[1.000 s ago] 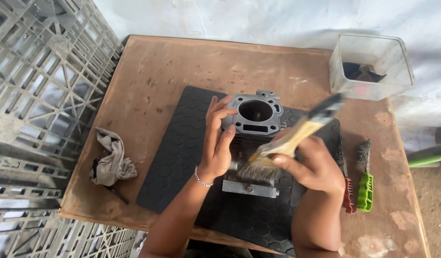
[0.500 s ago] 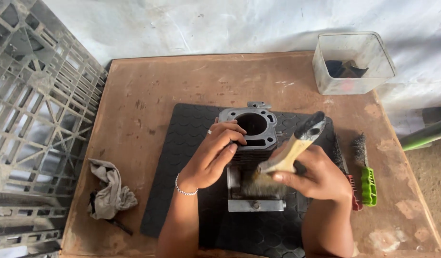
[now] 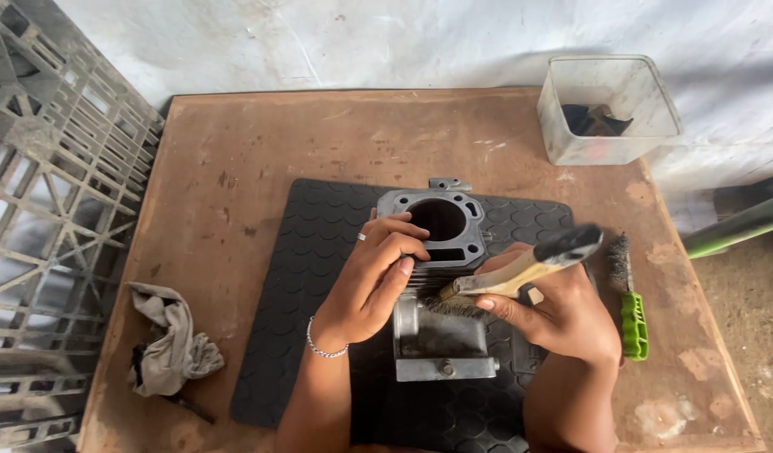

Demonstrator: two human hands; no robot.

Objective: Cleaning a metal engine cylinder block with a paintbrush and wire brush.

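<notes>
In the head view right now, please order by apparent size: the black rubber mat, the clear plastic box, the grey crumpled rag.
1. Black rubber mat, largest.
2. and 3. Clear plastic box and grey crumpled rag look alike; not ranked.

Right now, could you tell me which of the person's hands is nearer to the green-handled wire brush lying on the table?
Right. The right hand, holding a paintbrush, sits just beside the green-handled wire brush. The left hand rests on the engine cylinder, farther away.

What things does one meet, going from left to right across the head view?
Grey plastic crate → crumpled grey rag → left hand → grey metal engine cylinder → right hand holding wooden-handled brush → green-handled wire brush.
</notes>
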